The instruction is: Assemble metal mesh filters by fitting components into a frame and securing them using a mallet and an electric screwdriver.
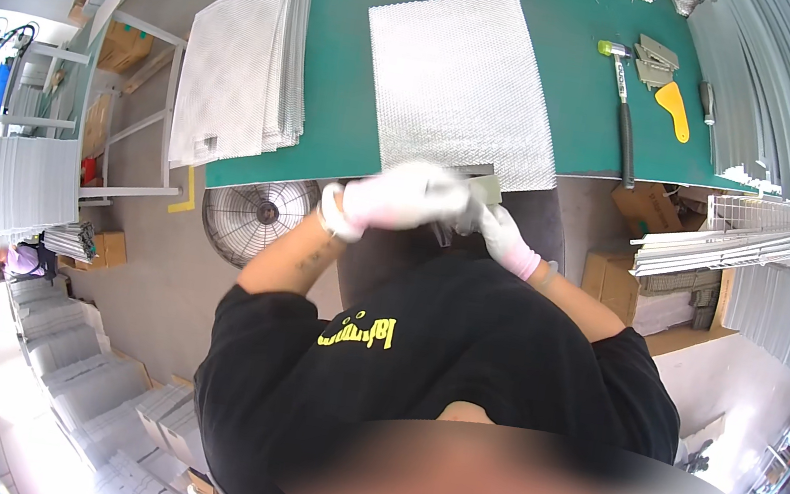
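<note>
White-gloved left hand (407, 196) and right hand (508, 244) are meeting at a greenish piece (488, 189) (whether each is grasping, I cannot tell).

A caged fan (263, 216) sits at left, a black-handled hammer (624, 123) near a yellow scraper (674, 110) at right

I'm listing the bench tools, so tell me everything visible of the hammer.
The hammer has a head that is yellow-green on the left and grey on the right, a silvery, metal-looking shaft with dark markings, and a black handle. It lies unheld on the green table, head toward the far side, handle end at the near edge. Whether it touches the tan pieces is unclear.
</note>
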Demonstrator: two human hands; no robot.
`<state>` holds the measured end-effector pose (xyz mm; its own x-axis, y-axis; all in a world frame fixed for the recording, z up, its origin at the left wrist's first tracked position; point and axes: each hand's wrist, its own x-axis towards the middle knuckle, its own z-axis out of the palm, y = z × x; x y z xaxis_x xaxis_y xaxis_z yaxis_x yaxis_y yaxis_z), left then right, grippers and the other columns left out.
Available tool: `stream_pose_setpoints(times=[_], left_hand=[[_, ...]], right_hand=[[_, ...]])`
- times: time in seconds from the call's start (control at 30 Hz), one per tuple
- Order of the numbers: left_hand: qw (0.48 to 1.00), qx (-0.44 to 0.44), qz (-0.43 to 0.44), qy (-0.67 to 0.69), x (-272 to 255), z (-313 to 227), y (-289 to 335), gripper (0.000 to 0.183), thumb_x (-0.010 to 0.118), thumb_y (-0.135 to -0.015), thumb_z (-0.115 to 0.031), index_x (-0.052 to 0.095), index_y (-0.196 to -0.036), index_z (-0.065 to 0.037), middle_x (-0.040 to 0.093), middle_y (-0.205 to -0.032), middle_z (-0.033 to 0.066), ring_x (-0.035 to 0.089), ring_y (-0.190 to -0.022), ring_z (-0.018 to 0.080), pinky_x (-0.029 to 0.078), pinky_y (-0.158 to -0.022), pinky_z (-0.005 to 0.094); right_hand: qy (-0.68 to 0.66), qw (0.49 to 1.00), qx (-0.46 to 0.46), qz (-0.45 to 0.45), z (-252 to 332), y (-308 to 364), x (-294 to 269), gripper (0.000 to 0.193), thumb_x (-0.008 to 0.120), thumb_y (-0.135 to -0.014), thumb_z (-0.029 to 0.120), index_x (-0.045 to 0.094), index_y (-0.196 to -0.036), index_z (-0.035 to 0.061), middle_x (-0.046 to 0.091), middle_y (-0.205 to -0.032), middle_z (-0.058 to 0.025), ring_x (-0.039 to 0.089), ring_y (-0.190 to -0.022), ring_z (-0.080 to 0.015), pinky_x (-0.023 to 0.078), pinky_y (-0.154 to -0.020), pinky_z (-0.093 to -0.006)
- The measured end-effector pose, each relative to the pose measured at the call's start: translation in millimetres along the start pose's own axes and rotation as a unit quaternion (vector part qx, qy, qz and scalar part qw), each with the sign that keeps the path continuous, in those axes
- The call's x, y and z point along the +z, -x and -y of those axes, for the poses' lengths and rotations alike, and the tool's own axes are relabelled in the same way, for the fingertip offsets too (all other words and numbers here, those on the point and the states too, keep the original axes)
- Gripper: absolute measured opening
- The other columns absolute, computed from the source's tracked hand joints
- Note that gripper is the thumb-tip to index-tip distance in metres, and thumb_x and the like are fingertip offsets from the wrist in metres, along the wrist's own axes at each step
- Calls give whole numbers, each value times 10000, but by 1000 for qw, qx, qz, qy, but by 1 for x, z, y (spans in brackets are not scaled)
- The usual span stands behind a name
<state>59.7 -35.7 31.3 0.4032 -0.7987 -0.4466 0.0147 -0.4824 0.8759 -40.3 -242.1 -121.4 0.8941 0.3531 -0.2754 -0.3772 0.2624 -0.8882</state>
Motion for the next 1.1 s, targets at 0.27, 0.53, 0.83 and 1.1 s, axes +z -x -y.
stream_pose_setpoints(times=[0.27, 0.53, 0.83, 1.1], left_hand=[[789, 127, -252, -545, 20, 18, -91, 585, 559, -924, -444, 481, -1462, -227, 370, -1550, 169, 313, -1436, 413, 161, -1162, 645], [818, 70, -296, -487, 58, 6, -88, 539, 548, -939, -378, 493, -1448, -212, 384, -1532, 150, 296, -1432, 417, 132, -1179, 621], [827, 81, -279, -481, 71, 3, -80, 505, 546, -940, -341, 518, -1427, -209, 384, -1531, 147, 297, -1437, 422, 134, -1183, 614], [798, 152, -192, -551, -10, -2, -85, 501, 580, -887, -239, 558, -1384, -179, 461, -1460, 155, 356, -1390, 404, 199, -1164, 598]], right_hand=[[-88, 941, -85, -315, 18, 22, 8, 340, 423, -1071, 304, 624, -1082, 30, 645, -882, -10, 582, -736, -92, 481, -659, -261], [-16, 976, -38, -213, 31, 18, -34, 206, 558, -1025, 205, 627, -1124, 38, 633, -1001, 10, 583, -892, -75, 504, -792, -265], [-152, 938, -97, -295, 25, 26, -10, 231, 583, -1016, 194, 624, -1173, 30, 646, -1089, -18, 602, -947, -80, 518, -831, -277], [277, 938, 115, 176, 81, -6, -39, 655, 637, -910, 531, 605, -1285, -5, 700, -1114, -155, 670, -1026, -223, 518, -923, -334]])
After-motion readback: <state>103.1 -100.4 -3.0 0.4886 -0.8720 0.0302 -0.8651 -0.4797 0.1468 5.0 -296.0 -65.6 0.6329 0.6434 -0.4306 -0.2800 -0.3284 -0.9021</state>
